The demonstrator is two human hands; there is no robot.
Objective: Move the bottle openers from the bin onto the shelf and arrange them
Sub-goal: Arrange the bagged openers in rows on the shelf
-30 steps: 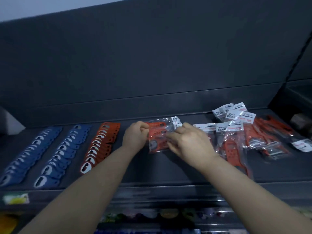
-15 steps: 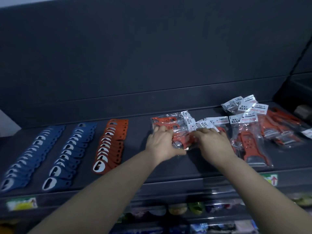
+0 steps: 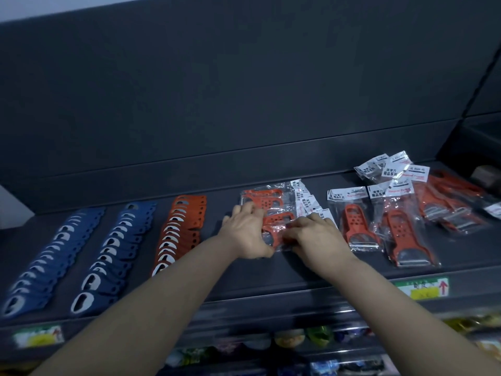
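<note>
We see a green-and-yellow price tag [image 3: 38, 336] low on the left, another price tag [image 3: 421, 289] on the right, blurred colourful goods [image 3: 287, 339] below, and a dark back panel [image 3: 244, 90] behind.

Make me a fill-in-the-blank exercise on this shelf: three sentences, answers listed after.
The flat blue bottle openers lie in ___ rows on the dark grey shelf.
The single row of flat unbagged bottle openers to their right is ___.
The left hand and the right hand grip a pile of orange tools in clear plastic bags, lying ___ that row and the other bagged orange tools.
Missing words: two; orange; between.
</note>
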